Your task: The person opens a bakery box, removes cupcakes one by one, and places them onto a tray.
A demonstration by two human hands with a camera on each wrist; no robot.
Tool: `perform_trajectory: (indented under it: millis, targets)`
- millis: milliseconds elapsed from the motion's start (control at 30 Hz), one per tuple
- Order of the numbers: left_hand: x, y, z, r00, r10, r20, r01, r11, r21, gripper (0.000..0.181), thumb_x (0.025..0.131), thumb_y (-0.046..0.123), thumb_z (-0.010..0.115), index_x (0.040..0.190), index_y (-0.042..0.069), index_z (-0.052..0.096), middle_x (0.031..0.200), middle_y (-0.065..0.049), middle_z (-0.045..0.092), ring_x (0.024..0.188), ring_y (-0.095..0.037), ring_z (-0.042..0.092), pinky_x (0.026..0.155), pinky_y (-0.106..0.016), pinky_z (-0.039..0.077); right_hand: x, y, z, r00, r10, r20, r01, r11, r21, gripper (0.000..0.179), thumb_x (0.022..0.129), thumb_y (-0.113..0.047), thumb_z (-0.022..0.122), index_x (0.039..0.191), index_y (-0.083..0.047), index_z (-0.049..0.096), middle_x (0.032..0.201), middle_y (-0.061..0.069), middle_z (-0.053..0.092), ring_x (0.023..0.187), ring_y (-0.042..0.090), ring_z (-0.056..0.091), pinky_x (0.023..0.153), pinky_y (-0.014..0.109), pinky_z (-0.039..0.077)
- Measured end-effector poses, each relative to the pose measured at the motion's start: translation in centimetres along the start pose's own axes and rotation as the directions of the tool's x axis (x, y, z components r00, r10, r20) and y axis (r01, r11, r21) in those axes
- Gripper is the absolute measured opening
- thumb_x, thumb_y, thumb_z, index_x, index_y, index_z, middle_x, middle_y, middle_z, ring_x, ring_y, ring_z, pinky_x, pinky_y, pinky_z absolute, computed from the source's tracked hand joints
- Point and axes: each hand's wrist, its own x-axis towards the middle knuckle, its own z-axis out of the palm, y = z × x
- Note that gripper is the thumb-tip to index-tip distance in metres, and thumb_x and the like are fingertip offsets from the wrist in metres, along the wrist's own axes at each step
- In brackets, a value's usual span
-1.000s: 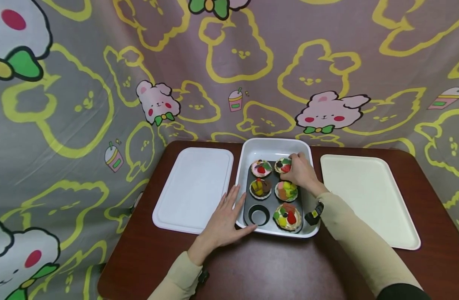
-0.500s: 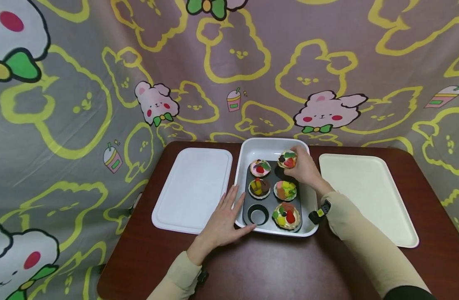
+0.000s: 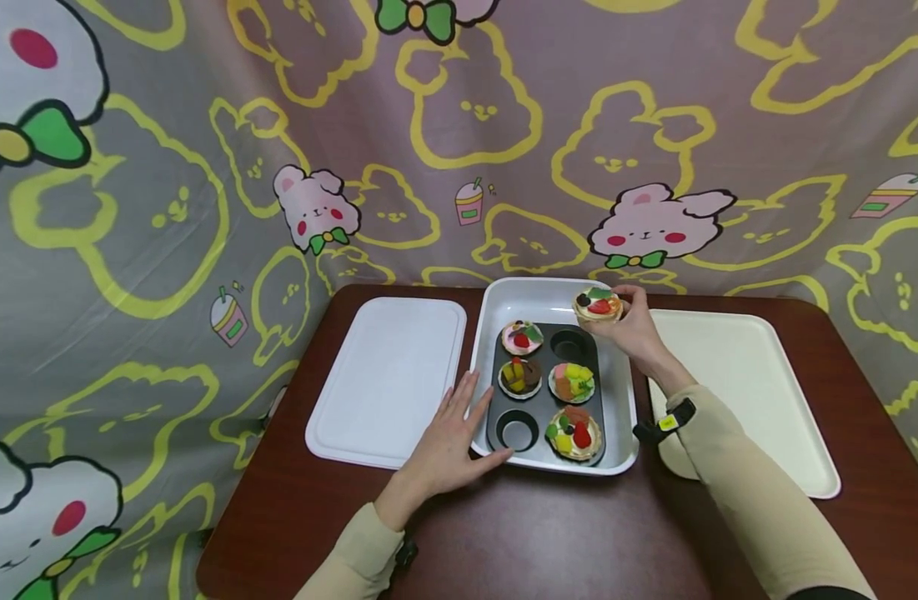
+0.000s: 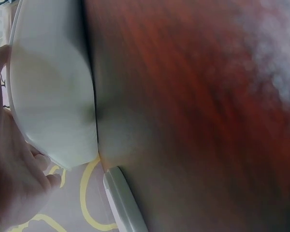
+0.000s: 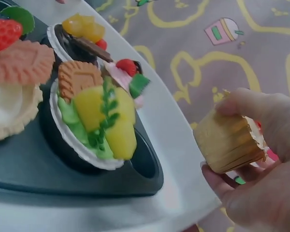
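Note:
My right hand (image 3: 633, 327) pinches a fruit tart (image 3: 598, 307) with red, green and dark toppings by its side, raised over the back right of the white tub (image 3: 629, 417). From the right wrist view, the side and base of its pale crust (image 5: 227, 142) show between thumb and fingers. My left hand (image 3: 447, 442) rests with spread, straight fingers on the tub's left front rim. Inside the tub lies a dark muffin tin (image 3: 543, 417). Several tarts sit in its cups, among them a yellow-topped one (image 3: 572, 382) and a larger one (image 3: 574, 433). Its back right and front left cups are empty.
Left of the tub lies a white tray (image 3: 391, 375), and to the right a cream tray (image 3: 736, 392), partly under my right forearm. All stand on a dark brown table (image 3: 549, 533). A patterned curtain (image 3: 504, 125) hangs behind the table.
My right hand has lifted the fruit tart out of the tin's back right cup and carried it up and to the right. The left hand has stayed on the rim.

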Motion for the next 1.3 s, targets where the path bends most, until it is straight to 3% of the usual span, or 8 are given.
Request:
perform_trajectory:
  millis: [133,333,433,500,633,800,1133,1300]
  targets:
    - [0.0,0.0,0.0,1.0,0.001,-0.002,-0.001,1.0,-0.003,0.101,0.099,0.076,0.061,0.175,0.016,0.031,0.188,-0.01,0.003,0.175,-0.029,0.007,0.141,-0.056,0.02,-0.2,0.5,-1.0,1.0,0.007,-0.013,-0.007,1.0,0.015,0.093,0.1,-0.011,0.077,0.164,0.004,0.011,0.168,0.039,0.035,0.157,0.046,0.042,0.131,0.057,0.042]
    - [0.0,0.0,0.0,1.0,0.001,-0.001,-0.001,1.0,-0.006,0.101,0.099,0.076,0.06,0.175,0.016,0.032,0.188,-0.01,0.003,0.176,-0.028,0.006,0.141,-0.056,0.02,-0.8,1.1,-2.5,1.0,-0.001,-0.018,0.001,1.0,0.011,0.091,0.103,-0.012,0.075,0.165,0.002,0.011,0.168,0.036,0.036,0.155,0.041,0.043,0.114,0.022,0.052]
    - [0.0,0.1,0.0,1.0,0.002,-0.003,-0.002,1.0,-0.008,0.101,0.099,0.075,0.061,0.174,0.015,0.032,0.188,-0.011,0.004,0.176,-0.028,0.006,0.141,-0.057,0.021,-1.0,1.4,-3.0,1.0,0.0,-0.021,0.0,1.0,0.017,0.09,0.103,-0.014,0.076,0.165,0.001,0.011,0.168,0.034,0.037,0.153,0.039,0.044,0.11,0.016,0.053]
    - [0.0,0.2,0.0,1.0,0.0,0.001,0.0,1.0,-0.008,0.101,0.099,0.075,0.061,0.175,0.015,0.032,0.188,-0.01,0.003,0.176,-0.028,0.006,0.141,-0.056,0.02,-1.2,1.6,-3.5,1.0,-0.004,-0.028,0.005,1.0,0.007,0.09,0.102,-0.015,0.077,0.163,0.0,0.013,0.166,0.034,0.039,0.148,0.034,0.048,0.098,0.008,0.051]
    - [-0.1,0.2,0.0,1.0,0.002,-0.001,-0.002,1.0,-0.007,0.101,0.099,0.075,0.061,0.175,0.014,0.032,0.188,-0.011,0.003,0.176,-0.028,0.006,0.141,-0.057,0.02,-1.8,2.0,-4.4,0.998,-0.013,-0.054,0.012,1.0,-0.014,0.09,0.101,-0.016,0.079,0.161,0.001,0.015,0.157,0.033,0.045,0.128,0.014,0.056,0.091,0.004,0.049]
    - [0.0,0.2,-0.1,1.0,0.01,-0.012,-0.01,1.0,-0.004,0.101,0.099,0.074,0.062,0.174,0.013,0.033,0.188,-0.012,0.004,0.175,-0.03,0.009,0.14,-0.058,0.022,-2.3,2.8,-5.8,0.995,-0.033,-0.095,0.033,0.999,0.001,0.085,0.1,-0.011,0.079,0.156,0.001,0.017,0.143,0.022,0.049,0.106,-0.008,0.052,0.086,0.002,0.048]
    - [-0.1,0.1,0.0,1.0,-0.001,-0.005,0.001,1.0,-0.009,0.101,0.099,0.074,0.062,0.175,0.015,0.031,0.188,-0.01,0.003,0.175,-0.029,0.008,0.141,-0.058,0.019,-3.2,4.9,-8.6,0.987,-0.045,-0.151,0.056,0.996,0.07,0.066,0.098,-0.005,0.079,0.138,-0.021,0.029,0.108,-0.024,0.057,0.097,-0.018,0.058,0.085,0.001,0.05]
    - [-0.1,0.2,0.1,1.0,-0.005,0.002,0.005,1.0,-0.009,0.1,0.099,0.074,0.062,0.175,0.016,0.031,0.188,-0.01,0.004,0.175,-0.028,0.009,0.142,-0.057,0.018,-3.6,6.5,-9.9,0.981,-0.048,-0.189,0.056,0.998,0.039,0.064,0.096,-0.003,0.079,0.133,-0.023,0.031,0.101,-0.028,0.055,0.094,-0.019,0.058,0.083,0.001,0.05]
